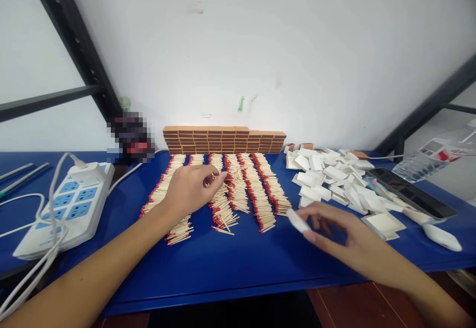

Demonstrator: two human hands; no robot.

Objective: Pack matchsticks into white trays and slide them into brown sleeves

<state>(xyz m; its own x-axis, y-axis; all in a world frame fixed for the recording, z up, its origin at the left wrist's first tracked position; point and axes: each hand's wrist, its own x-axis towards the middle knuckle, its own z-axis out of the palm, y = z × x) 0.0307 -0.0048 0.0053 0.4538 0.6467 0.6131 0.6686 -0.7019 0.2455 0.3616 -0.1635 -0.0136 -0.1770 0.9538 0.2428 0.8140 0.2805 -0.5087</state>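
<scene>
My left hand point(193, 187) hovers over rows of red-tipped matches point(264, 199), its thumb and fingers curled close together. Whatever it may be pinching is hidden or too small to make out. In my right hand point(338, 229) a small white matchbox tray point(297, 220) is gripped between thumb and fingers, tilted, just right of the match rows. A heap of similar white trays point(334, 174) lies behind that hand. Along the wall, brown matchboxes point(223, 140) are stacked in a low row behind the matches.
A white power strip point(80, 209) with cables sits on the blue table point(223, 273) at left. To the right lie a dark phone point(412, 191), a plastic bottle point(431, 154) and a white rounded object point(442, 236). Black metal frames point(70, 26) flank the wall.
</scene>
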